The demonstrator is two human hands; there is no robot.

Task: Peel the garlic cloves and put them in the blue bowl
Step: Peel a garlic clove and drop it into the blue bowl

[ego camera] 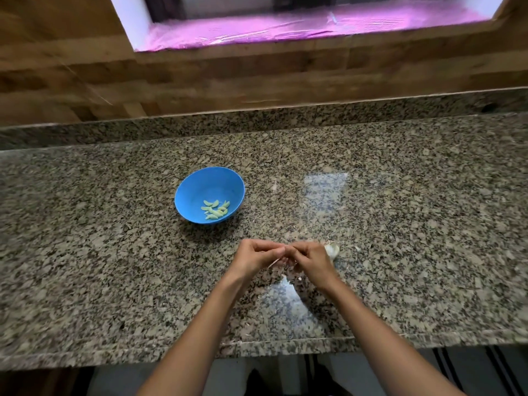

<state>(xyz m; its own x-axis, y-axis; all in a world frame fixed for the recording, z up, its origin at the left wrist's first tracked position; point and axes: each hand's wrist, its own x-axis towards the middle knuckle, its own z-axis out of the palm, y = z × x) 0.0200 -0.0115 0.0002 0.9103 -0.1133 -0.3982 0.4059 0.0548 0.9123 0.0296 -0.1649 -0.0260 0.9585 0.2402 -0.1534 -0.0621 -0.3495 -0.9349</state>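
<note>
Just above the near edge of the granite counter, the left hand and right hand meet fingertip to fingertip, fingers curled in and pinching something small between them, probably a garlic clove mid-peel; a thin pale strip hanging below the fingers looks like skin coming off. Holding it over the counter lets scraps drop there, and a few white flecks lie under the hands. The blue bowl sits up and to the left, near but apart, an easy reach for the drop; it holds several pale peeled cloves. The garlic head lies just beside the right hand, half hidden behind it. The clove itself is covered by fingers and motion-blurred, so peel progress can't be read.
</note>
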